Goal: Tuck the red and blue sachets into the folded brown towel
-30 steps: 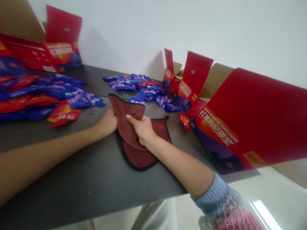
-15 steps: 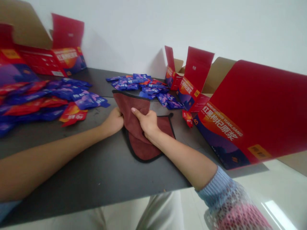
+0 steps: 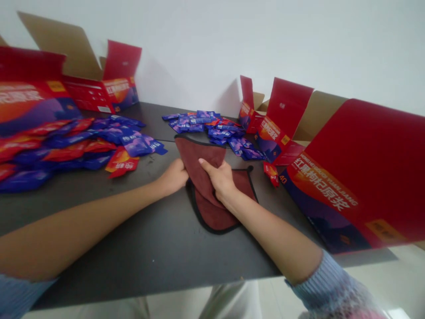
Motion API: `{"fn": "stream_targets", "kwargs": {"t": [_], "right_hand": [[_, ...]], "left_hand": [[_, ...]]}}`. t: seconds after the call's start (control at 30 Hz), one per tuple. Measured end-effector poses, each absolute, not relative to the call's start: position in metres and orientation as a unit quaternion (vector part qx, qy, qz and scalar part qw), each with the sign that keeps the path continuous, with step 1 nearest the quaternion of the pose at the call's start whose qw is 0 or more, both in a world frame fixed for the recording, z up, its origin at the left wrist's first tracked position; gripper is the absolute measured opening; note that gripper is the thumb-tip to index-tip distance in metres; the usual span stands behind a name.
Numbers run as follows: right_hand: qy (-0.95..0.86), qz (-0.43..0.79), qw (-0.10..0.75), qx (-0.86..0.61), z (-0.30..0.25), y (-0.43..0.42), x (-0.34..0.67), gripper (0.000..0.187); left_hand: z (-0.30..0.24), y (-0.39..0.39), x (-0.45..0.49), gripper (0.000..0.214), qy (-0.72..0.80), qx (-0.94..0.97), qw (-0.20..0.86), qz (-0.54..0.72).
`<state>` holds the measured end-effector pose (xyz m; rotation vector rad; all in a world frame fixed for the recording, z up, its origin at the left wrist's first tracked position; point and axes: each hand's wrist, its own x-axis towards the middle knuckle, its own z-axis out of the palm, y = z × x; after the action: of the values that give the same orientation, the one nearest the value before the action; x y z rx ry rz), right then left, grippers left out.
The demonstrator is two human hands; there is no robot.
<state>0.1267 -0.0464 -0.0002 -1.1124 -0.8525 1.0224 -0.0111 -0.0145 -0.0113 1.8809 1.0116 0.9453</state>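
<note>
A brown cloth [image 3: 212,212] with black edging is bunched up over the dark table [image 3: 149,252], its lower part spread on the surface. My left hand [image 3: 175,177] is closed on its left side, the fingertips hidden behind the fabric. From the right, my right hand [image 3: 219,179] grips the middle of the cloth, thumb lying on top. The upper fold of cloth stands raised between both hands. Just beyond it lies a pile of blue and red sachets [image 3: 199,122].
A larger sachet heap [image 3: 76,146] spreads at the left, before open red cartons [image 3: 116,91]. To the right stand more open cartons [image 3: 279,128], including a big one [image 3: 365,168] near the table edge. One red sachet [image 3: 271,174] lies beside it. A white wall rises behind.
The view has swung left, so everything sits farther right and slightly lower in the picture. Both hands keep their hold on the cloth, with little change in its shape.
</note>
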Motion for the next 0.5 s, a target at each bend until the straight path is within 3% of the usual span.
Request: {"fn": "stream_targets", "kwargs": {"t": [0.2,0.5], "right_hand": [[-0.439,0.386,0.607,-0.539,-0.016,-0.054,0.118,0.030],[-0.500,0.316,0.574,-0.566,-0.007,-0.063,0.113,0.032]], "left_hand": [[-0.014,-0.003,-0.009,0.025,0.374,0.646,0.420,0.516],[-0.017,0.001,-0.014,0.036,0.328,0.574,0.550,0.509]]}}
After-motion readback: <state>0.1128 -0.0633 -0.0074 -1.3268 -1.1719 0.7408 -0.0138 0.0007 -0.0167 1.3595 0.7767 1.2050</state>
